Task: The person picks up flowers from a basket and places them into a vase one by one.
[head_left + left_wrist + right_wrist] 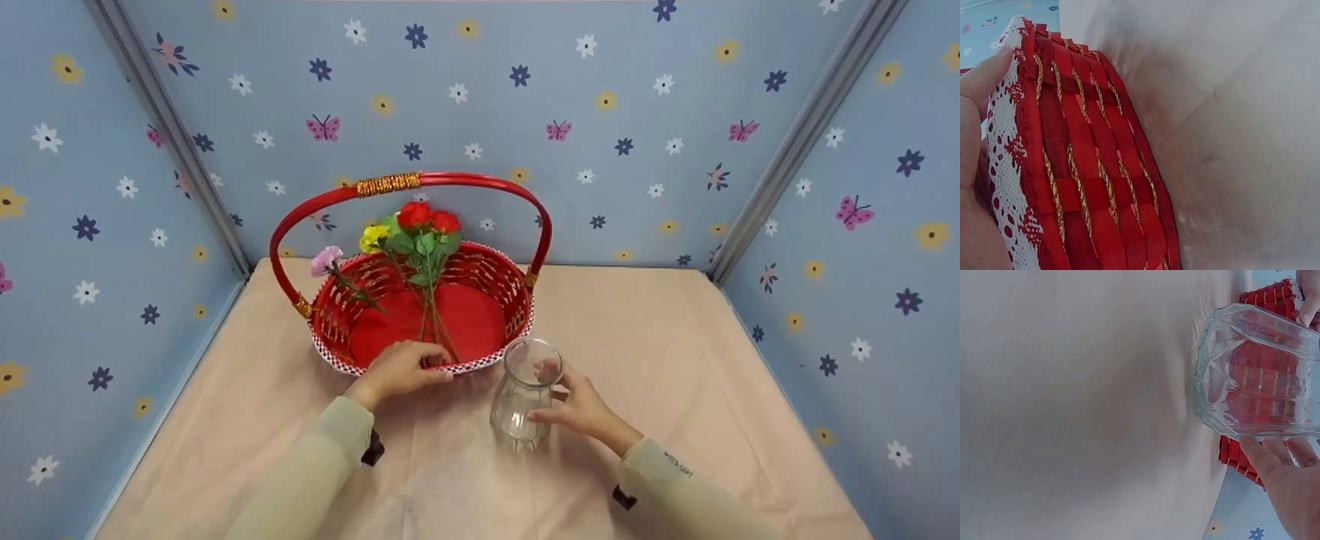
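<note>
Glass vase [516, 411] I hold with half-curled right hand [581, 403]; my left hand [403, 368] grips red basket [474, 315] by its front edge.

Floral panels [495, 112] and metal posts [811, 127] form a booth [862, 262].

Shows red with gold strands [1076, 177] on the basket [481, 309], red, yellow and pink on the flowers [415, 216], peach on the cloth [637, 337]. Has white, navy and yellow blossoms [520, 76] on the blue wall [495, 45].
</note>
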The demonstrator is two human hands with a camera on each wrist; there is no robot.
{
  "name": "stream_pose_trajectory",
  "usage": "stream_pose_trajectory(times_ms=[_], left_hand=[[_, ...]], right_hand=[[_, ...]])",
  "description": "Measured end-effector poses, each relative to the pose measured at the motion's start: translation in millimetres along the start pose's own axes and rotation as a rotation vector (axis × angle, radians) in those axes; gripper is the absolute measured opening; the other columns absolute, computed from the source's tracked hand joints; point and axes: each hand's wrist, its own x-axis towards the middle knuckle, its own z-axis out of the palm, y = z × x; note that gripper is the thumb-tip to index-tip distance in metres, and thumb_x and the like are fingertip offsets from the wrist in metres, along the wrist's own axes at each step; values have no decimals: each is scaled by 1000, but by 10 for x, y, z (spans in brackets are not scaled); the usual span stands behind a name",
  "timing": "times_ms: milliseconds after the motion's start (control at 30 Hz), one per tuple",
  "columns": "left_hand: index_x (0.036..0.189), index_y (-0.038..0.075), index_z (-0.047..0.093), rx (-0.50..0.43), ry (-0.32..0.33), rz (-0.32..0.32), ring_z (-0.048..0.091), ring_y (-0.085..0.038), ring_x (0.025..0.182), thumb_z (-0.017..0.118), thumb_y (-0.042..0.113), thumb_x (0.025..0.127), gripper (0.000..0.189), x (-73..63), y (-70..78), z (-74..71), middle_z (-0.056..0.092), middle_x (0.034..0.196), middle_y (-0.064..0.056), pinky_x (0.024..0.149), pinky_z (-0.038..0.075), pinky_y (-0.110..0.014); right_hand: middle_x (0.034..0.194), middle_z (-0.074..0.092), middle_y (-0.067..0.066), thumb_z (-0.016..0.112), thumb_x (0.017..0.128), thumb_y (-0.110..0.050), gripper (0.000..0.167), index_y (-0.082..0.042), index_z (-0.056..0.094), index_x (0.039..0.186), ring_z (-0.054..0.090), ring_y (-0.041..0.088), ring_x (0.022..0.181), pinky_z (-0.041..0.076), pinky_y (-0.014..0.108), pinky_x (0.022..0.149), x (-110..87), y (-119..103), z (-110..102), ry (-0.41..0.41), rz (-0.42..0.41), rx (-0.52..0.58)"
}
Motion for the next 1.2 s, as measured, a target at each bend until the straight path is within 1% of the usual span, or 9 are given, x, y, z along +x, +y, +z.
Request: stream_pose_trajectory(times_ms=[133,300,533,733,833,967,1100,1200], left_hand=[[104,29,80,-23,-26,-19,60,-9,81,80,38,99,11,18,-7,-6,72,88,12,80,51,-34],[103,28,80,-50,-47,-31,59,-10,80,79,40,99,13,25,0,-21,71,87,11,78,51,-34],[103,28,79,-45,-51,-28,57,-10,79,79,39,100,12,4,19,-23,69,85,11,78,49,-34],[103,28,79,-41,-53,-33,58,-10,79,79,38,100,11,-7,23,-43,69,85,11,78,49,-34],[104,27,80,-40,-59,-32,58,-10,79,79,38,99,11,-44,31,-67,70,86,11,78,49,-34],[105,27,79,-35,-68,-35,58,-10,80,80,37,99,11,-104,45,-101,70,86,11,78,50,-34],[106,29,79,-37,-77,-47,58,-10,80,80,38,99,11,-171,39,-110,69,86,12,78,50,-32],[108,29,79,-37,-87,-48,59,-10,81,79,40,100,13,-224,34,-105,70,88,13,78,51,-32]], right_hand=[[147,62,29,96,76,-3,79,5,56,144,58,52,138,51,63,114,-1,10,-6,7,4,-16],[147,61,30,95,77,-3,81,5,54,146,57,53,139,49,65,115,-2,10,-4,3,8,-2],[149,61,30,95,78,-4,77,5,56,143,58,52,139,50,64,114,-9,6,-9,-5,11,-18],[149,62,29,95,79,-6,77,3,55,144,58,51,140,50,63,115,-10,-10,-11,-14,16,-26],[149,62,27,96,80,-7,80,1,54,147,58,49,142,49,62,116,-9,-20,-8,-17,22,-20],[148,63,26,96,79,-7,83,1,52,149,58,49,141,50,62,116,-5,-25,-16,-11,18,-22],[148,63,27,96,78,-7,84,2,52,149,59,49,140,51,61,115,-5,-14,-16,-12,11,-20],[147,63,28,96,78,-7,83,3,52,148,58,50,140,50,63,115,-8,2,-12,-20,3,-7]])
